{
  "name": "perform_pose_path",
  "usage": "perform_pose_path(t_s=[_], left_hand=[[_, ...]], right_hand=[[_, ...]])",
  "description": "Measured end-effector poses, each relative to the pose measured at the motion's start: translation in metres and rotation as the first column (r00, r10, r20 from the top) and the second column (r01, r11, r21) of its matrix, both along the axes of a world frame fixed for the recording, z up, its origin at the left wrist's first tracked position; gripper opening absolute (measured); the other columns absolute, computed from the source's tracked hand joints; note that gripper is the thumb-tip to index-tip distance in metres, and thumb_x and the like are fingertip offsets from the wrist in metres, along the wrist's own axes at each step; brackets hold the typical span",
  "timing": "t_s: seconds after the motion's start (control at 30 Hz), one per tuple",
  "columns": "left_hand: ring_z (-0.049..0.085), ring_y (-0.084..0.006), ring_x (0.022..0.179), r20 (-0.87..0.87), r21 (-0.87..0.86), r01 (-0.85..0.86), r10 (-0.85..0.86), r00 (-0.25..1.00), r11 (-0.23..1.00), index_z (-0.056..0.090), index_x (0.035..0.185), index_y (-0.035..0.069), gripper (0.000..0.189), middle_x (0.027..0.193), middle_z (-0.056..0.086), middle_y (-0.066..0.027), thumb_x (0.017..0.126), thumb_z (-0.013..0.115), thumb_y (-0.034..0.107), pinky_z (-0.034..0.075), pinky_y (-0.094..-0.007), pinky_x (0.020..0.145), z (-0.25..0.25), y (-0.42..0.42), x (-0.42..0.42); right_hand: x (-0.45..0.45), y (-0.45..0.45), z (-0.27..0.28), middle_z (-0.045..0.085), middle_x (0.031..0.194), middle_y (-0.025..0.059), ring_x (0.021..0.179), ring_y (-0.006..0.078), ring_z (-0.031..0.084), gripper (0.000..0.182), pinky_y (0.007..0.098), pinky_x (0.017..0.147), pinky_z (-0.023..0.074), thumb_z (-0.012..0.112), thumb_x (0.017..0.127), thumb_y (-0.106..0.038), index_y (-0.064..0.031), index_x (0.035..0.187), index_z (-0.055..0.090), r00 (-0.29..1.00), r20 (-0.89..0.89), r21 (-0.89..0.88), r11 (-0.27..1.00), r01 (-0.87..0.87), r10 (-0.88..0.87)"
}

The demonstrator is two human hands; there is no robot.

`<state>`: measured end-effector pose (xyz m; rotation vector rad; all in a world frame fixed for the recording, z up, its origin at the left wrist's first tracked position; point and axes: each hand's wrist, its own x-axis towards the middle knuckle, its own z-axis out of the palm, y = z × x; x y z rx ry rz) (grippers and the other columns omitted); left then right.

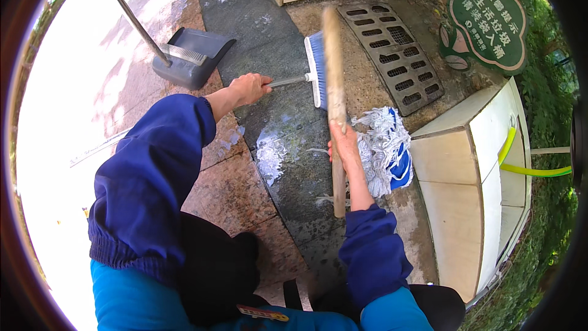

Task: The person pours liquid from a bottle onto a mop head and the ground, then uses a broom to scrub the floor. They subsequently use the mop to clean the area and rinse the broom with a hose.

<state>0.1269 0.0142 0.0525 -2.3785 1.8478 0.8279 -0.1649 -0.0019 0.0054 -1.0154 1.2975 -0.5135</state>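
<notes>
My left hand (pixel 248 88) grips the grey handle of a broom (pixel 312 71) with a white head and blue bristles. Its bristles face right, partly behind a wooden stick. That thick wooden stick (pixel 336 87) is in my right hand (pixel 347 145), held near its lower half; its upper part is blurred. Just right of my right hand, a string mop head (pixel 379 161) with white strands and blue parts lies on the wet ground. Whether the stick joins the mop cannot be seen. White suds (pixel 271 154) spread on the dark paving left of the stick.
A black long-handled dustpan (pixel 197 66) with a comb edge stands at upper left. A slotted drain grate (pixel 404 66) lies upper right. Tiled blocks (pixel 450 197) flank the right side, with a yellow-green hose (pixel 507 147) there. A green sign (pixel 489 20) bears writing.
</notes>
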Motion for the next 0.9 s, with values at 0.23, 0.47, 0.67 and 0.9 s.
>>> perform_pose_path(t_s=[0.23,0.47,0.67,0.9], left_hand=[[0.062,-0.0322,0.096,0.067,0.003,0.086,-0.086,0.994,0.996,0.052,0.128,0.020,0.039,0.106,0.064,-0.0131,0.093,0.048,0.038,0.051,-0.0442,0.080,-0.002,-0.006,0.003],[0.062,-0.0327,0.098,0.056,0.001,0.042,-0.042,0.998,0.999,0.054,0.126,0.017,0.039,0.104,0.065,-0.0134,0.093,0.047,0.038,0.050,-0.0448,0.081,0.003,0.001,0.004],[0.061,-0.0338,0.097,0.039,-0.013,0.062,-0.062,0.997,0.998,0.053,0.127,0.018,0.039,0.104,0.065,-0.0157,0.093,0.049,0.036,0.049,-0.0446,0.081,-0.004,-0.003,0.005],[0.062,-0.0353,0.094,0.027,-0.034,0.056,-0.056,0.998,0.998,0.051,0.129,0.016,0.041,0.102,0.065,-0.0163,0.093,0.049,0.035,0.049,-0.0445,0.079,-0.001,-0.003,0.007]], right_hand=[[-0.013,0.014,-0.008,0.056,0.064,0.0074,0.045,0.0146,0.053,0.046,0.0289,0.038,0.0438,0.072,0.078,-0.034,0.0024,0.099,0.054,0.982,-0.189,-0.096,0.995,-0.023,0.004],[0.007,0.002,0.048,0.057,0.062,0.0094,0.039,0.0143,0.050,0.037,0.0293,0.038,0.0404,0.067,0.083,-0.030,0.0042,0.094,0.055,0.988,-0.112,-0.465,0.884,0.044,-0.108],[-0.014,-0.017,-0.019,0.057,0.061,0.0102,0.041,0.0162,0.054,0.042,0.0295,0.038,0.0426,0.065,0.083,-0.036,0.0042,0.091,0.056,0.925,-0.341,-0.055,0.979,-0.197,0.167],[0.011,-0.009,0.046,0.053,0.059,0.0060,0.038,0.0129,0.048,0.036,0.0268,0.034,0.0392,0.063,0.085,-0.034,0.0005,0.092,0.055,0.990,0.033,-0.363,0.922,0.138,-0.135]])
